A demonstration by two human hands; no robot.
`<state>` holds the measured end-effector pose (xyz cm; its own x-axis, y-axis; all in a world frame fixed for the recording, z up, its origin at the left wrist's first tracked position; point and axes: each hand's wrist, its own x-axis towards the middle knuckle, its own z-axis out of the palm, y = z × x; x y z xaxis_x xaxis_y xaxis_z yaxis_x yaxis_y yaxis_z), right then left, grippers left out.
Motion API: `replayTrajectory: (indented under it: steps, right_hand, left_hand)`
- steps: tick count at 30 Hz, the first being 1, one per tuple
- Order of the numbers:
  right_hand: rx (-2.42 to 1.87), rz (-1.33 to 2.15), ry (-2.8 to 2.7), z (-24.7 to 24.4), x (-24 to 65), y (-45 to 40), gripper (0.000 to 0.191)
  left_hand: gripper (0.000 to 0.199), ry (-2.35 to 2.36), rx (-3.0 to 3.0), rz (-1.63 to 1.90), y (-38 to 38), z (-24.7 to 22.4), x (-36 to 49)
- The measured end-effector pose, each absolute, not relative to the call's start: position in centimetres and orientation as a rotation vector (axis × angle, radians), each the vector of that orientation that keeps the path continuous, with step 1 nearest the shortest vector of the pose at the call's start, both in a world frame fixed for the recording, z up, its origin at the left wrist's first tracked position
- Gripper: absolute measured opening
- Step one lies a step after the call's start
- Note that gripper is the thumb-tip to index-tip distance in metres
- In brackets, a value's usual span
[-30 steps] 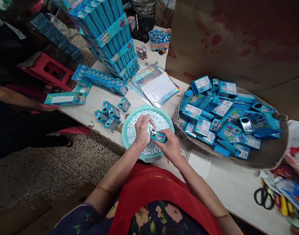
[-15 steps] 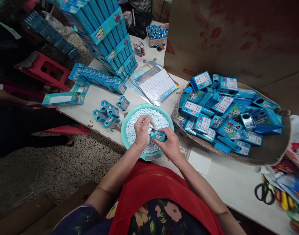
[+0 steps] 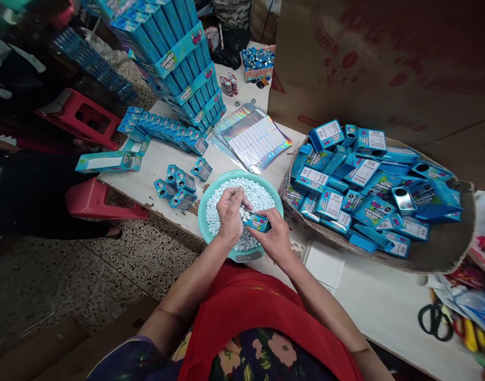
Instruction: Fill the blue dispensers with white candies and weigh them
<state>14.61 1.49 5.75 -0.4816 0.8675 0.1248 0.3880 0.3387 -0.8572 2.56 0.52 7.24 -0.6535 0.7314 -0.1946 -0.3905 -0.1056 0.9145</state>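
Centre of frame, over round mint-green plastic basin [image 3: 201, 212] | cupping small white pellets [image 3: 245, 215] in left hand [image 3: 230, 212] | grasping glossy blue rectangular card-like box [image 3: 257, 223] in right hand [image 3: 277, 236], end toward pellets | held low, likely for catching strays

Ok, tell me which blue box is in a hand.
The small box in the right hand, over the bowl of white pieces; no other visible box is held.
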Motion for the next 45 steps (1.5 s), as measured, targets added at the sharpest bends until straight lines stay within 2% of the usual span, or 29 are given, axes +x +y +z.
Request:
replayTrajectory:
  steps: [15, 28, 33, 39, 43, 45]
  right_hand:
    - [-1.058, 1.135, -1.967, 5.5, 15.1, 1.1, 0.026]
    - [-0.998, 1.152, -1.948, 6.6, 15.5, 0.9, 0.022]
    - [-0.959, 1.093, -1.983, 6.3, 15.4, 1.0, 0.027]
    - [-0.991, 1.14, -1.945, 5.2, 15.1, 0.8, 0.032]
    - [-1.111, 1.21, -1.89, 4.6, 15.7, 0.8, 0.038]
    - [-1.135, 1.219, -1.864, 4.4, 16.3, 0.8, 0.038]
  left_hand:
    - [0.023, 1.391, 0.472, 1.873, -0.1, 7.7, 2.9]
    - [0.028, 1.444, 0.404, 1.854, -0.4, 8.4, 3.6]
    - [0.03, 1.403, 0.487, 1.745, -1.1, 8.8, 3.4]
    - [0.03, 1.364, 0.452, 1.783, -1.8, 9.5, 2.7]
    - [0.027, 1.434, 0.382, 1.907, -1.9, 8.0, 0.3]
    - [0.028, 1.561, 0.431, 1.852, -2.1, 6.3, -1.1]
